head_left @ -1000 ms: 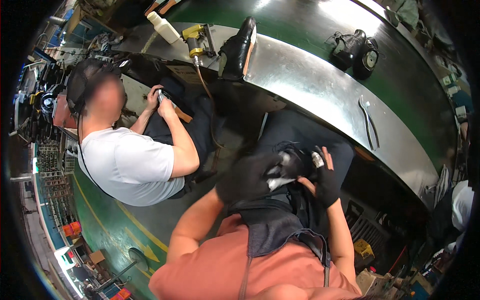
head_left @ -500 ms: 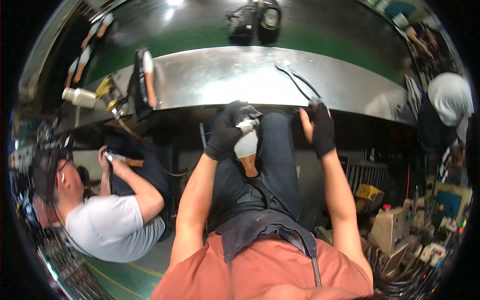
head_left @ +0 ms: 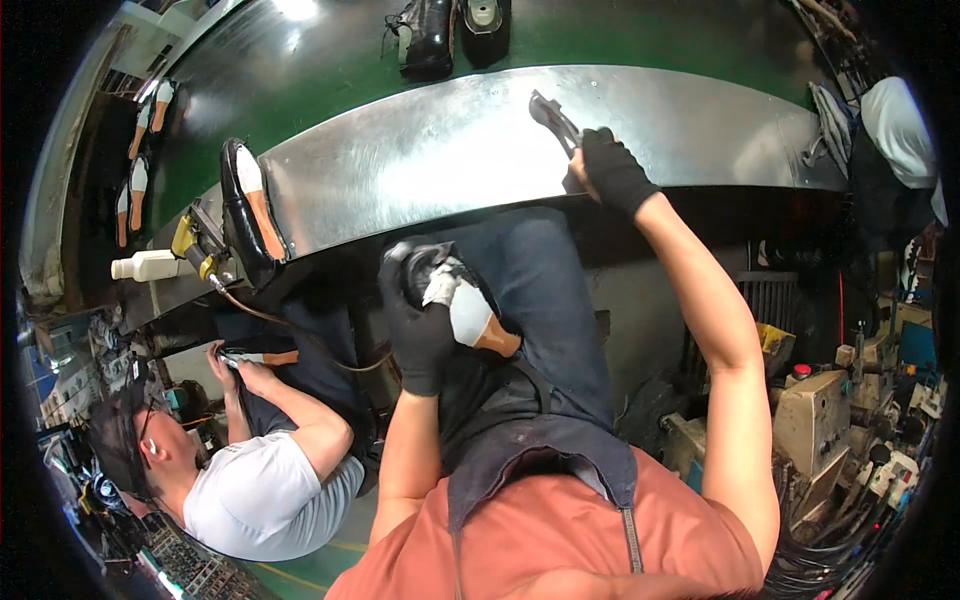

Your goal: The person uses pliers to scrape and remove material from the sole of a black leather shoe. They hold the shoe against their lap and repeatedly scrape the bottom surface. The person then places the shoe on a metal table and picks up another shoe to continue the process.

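My left hand (head_left: pixel 415 325), in a black glove with bare fingertips, is closed around a black shoe (head_left: pixel 470 310) over my lap. Its underside faces up, showing a white and brown sole board and a crumpled whitish patch near the toe. My right hand (head_left: pixel 612 172), gloved the same way, is closed on the handles of dark metal pincers (head_left: pixel 553 115). Their head points away from me, over the steel strip of the bench (head_left: pixel 400 150). The palm side of my right hand is hidden.
Another black shoe (head_left: pixel 250 215) lies sole up at the bench's left, beside a yellow air tool (head_left: pixel 190 245) and a white bottle (head_left: pixel 150 266). Two black shoes (head_left: pixel 428 40) sit on the green surface. A co-worker (head_left: pixel 270 490) sits at left; machine boxes (head_left: pixel 810 420) stand at right.
My right hand has closed on the pincers' handles, which lay on the steel before. My left hand still holds the shoe, now turned and a little nearer to me. The whole view has shifted.
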A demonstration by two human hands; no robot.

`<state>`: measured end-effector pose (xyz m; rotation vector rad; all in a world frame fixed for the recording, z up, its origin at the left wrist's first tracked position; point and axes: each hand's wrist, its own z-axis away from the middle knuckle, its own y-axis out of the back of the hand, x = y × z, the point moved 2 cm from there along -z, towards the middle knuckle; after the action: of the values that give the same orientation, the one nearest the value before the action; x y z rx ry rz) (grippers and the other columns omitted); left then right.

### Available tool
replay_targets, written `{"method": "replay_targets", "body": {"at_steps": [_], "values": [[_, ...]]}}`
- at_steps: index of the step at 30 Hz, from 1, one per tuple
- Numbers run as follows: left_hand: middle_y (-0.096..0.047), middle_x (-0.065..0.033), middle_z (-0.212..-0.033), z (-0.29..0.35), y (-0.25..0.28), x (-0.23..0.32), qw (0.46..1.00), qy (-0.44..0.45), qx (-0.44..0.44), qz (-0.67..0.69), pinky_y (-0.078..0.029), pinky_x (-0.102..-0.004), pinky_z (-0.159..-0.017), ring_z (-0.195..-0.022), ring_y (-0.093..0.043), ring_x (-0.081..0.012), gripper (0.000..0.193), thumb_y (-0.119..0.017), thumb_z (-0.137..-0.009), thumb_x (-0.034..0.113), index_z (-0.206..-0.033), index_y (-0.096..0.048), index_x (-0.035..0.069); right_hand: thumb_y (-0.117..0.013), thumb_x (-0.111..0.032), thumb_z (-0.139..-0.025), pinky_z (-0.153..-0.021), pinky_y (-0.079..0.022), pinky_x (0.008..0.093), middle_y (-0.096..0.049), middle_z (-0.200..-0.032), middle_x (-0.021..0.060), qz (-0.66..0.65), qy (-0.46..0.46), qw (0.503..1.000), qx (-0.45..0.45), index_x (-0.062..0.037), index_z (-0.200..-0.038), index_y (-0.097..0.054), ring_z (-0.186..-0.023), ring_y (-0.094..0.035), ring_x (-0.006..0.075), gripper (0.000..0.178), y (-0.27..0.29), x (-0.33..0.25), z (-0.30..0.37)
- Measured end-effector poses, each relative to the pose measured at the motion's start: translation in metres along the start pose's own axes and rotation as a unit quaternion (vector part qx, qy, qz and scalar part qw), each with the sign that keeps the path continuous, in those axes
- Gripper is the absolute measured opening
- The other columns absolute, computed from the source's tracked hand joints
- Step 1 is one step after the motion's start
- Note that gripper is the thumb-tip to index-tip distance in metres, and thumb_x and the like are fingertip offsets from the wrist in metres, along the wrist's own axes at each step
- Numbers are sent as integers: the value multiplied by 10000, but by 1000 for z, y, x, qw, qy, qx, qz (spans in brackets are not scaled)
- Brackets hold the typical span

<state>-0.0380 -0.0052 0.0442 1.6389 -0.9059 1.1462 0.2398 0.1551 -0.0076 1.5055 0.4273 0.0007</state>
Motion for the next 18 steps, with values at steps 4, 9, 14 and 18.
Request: {"method": "replay_targets", "body": {"at_steps": [4, 9, 14, 18], "values": [[-512, -101, -1220, 14, 24, -11, 999, 32, 18, 35, -414, -345, -991, -1096, -533, -241, 525, -642, -768, -39, -1250, -457, 50, -341, -410, -1016, -731, -455, 302, -582, -786, 63, -513, -149, 823, -191, -55, -1006, -534, -729, -542, 148, 404, -7, -28, 91], [-558, -148, -1187, -22, 26, -18, 885, 118, -225, 390, -430, -385, -993, -1119, -561, -262, 560, -694, -706, 11, -1211, -452, 24, -313, -428, -1032, -869, -432, 288, -612, -944, 60, -736, -164, 613, -236, -5, -1139, -550, -902, -541, 125, 496, -1, -136, 230], [-592, -138, -1134, -12, 24, -26, 940, 73, -171, 287, -480, -377, -935, -1080, -596, -295, 483, -722, -717, 67, -1144, -503, 15, -344, -325, -1033, -994, -346, 273, -550, -1194, 43, -750, -88, 620, -213, 10, -1299, -482, -1086, -481, 128, 449, -9, -180, 246], [-564, -135, -1182, 45, 32, -3, 967, 36, -30, 250, -467, -401, -946, -1090, -572, -299, 488, -677, -768, 59, -1212, -476, 23, -327, -285, -1024, -1086, -304, 316, -455, -1400, 125, -811, -144, 456, -336, 33, -1434, -314, -1280, -435, 202, 519, -23, -174, 250]]}}
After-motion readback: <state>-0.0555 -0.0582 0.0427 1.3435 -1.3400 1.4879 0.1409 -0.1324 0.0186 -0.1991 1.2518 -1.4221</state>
